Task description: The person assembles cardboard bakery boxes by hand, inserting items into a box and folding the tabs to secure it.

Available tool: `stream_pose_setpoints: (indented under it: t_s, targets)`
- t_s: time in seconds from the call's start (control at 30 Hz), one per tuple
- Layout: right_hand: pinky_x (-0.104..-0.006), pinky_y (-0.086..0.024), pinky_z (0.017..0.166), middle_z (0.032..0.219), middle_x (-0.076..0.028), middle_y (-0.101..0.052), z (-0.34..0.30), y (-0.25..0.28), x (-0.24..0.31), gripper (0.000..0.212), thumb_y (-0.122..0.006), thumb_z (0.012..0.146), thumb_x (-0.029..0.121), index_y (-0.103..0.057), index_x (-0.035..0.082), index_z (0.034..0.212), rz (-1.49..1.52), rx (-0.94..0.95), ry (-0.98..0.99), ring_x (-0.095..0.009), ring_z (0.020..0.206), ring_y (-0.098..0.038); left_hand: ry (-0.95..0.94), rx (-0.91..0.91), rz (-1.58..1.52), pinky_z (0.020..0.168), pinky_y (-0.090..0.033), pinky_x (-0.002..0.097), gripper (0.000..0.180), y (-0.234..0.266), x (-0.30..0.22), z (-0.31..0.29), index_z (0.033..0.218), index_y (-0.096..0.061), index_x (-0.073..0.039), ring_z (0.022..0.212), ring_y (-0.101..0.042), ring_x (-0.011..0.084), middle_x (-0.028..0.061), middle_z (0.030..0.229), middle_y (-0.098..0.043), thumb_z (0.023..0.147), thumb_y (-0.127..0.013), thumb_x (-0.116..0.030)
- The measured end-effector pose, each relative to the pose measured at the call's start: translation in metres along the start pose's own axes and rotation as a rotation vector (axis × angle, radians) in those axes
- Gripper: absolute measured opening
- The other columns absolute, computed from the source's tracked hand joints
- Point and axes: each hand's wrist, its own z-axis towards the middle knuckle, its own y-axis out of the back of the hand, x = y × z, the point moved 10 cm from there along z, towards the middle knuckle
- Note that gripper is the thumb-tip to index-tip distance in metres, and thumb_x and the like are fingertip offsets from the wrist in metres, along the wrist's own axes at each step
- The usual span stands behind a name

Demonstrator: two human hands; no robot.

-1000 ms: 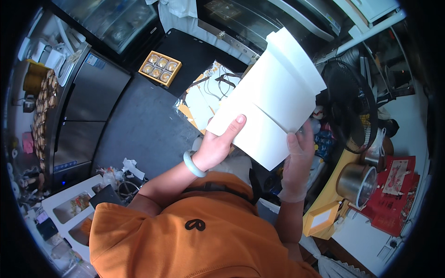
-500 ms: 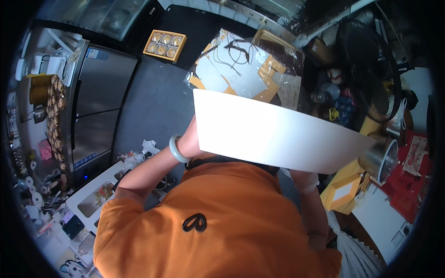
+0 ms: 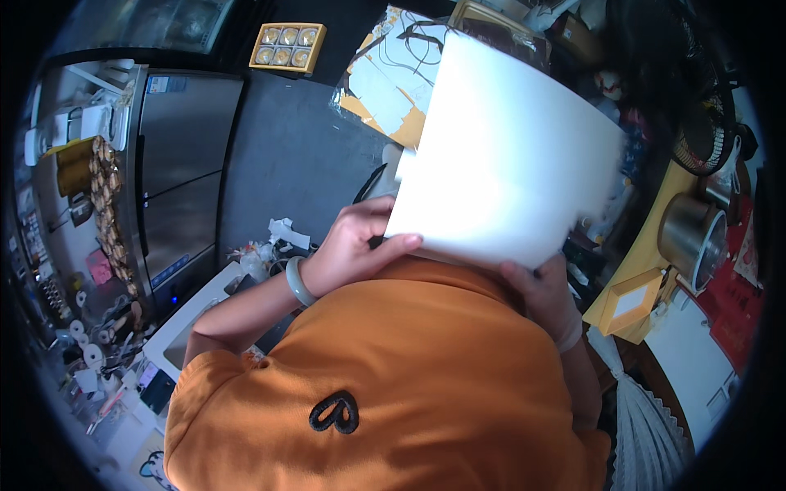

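Note:
A large, plain white sheet [image 3: 508, 155] is tilted up in front of my body, its surface washed out by glare. Whether it is paper or stiff card I cannot tell. My left hand [image 3: 356, 241] grips its lower left corner, thumb on the face toward me and fingers behind. At the lower right edge, my right hand [image 3: 544, 290] also holds it, thumb on the near side and the other fingers hidden. Part of something pale and a dark strip show just behind the sheet's left edge.
Beyond the sheet lies a plastic-wrapped carton [image 3: 385, 82] with cables on top. A yellow box [image 3: 286, 47] of round items sits on the dark surface. At right are a black fan [image 3: 700, 147], a metal pot [image 3: 688, 233] and a yellow box [image 3: 626, 307]; a grey fridge [image 3: 184, 172] stands left.
The sheet has turned from lying wide and low to standing taller, its top edge now farther up. Both my hands have come into clearer view, and the right has moved left and up.

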Motion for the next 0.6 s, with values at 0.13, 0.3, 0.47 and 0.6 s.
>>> stream_pose_setpoints:
  t_s: [0.13,0.3,0.47,0.6]
  targets:
    - [-0.0312,-0.045,0.086,0.099,-0.014,-0.062,0.003,-0.012,-0.033,0.04,-0.065,0.085,0.028,-0.058,-0.003,0.109,0.365,-0.05,-0.328,-0.018,0.093,-0.058,0.392,-0.02,-0.271,0.077,-0.049,0.0291,0.016,-0.009,0.036,-0.007,0.098,-0.066,0.001,0.084,-0.061,0.0127,0.0147,0.097,-0.063,0.088,-0.064,-0.011]
    - [-0.033,-0.046,0.088,0.106,-0.013,-0.057,0.007,-0.01,-0.035,0.049,-0.068,0.083,0.026,-0.046,0.0,0.119,0.338,-0.119,-0.31,-0.018,0.099,-0.055,0.366,-0.326,-0.097,0.082,-0.044,0.0305,0.015,0.007,0.037,-0.008,0.094,-0.067,-0.003,0.095,-0.054,0.0164,0.007,0.106,-0.059,0.081,-0.07,-0.011]
    - [-0.0346,-0.045,0.09,0.114,-0.015,-0.051,0.011,-0.008,-0.041,0.059,-0.069,0.082,0.019,-0.037,-0.001,0.128,0.32,-0.126,-0.317,-0.02,0.102,-0.054,-0.204,0.128,0.669,0.096,-0.039,0.0387,0.039,-0.021,-0.019,0.004,0.105,-0.066,-0.003,0.101,-0.056,0.0301,0.0084,0.111,-0.059,0.069,-0.077,-0.012]
    - [-0.0309,-0.048,0.085,0.12,-0.016,-0.046,0.01,0.013,-0.046,0.068,-0.064,0.083,0.009,-0.026,-0.002,0.138,0.331,-0.34,-0.259,-0.019,0.1,-0.055,-0.173,0.333,0.563,0.087,-0.048,0.0364,0.041,-0.032,-0.019,0.013,0.103,-0.065,0.0,0.096,-0.06,0.0286,0.0127,0.103,-0.064,0.068,-0.077,-0.016]
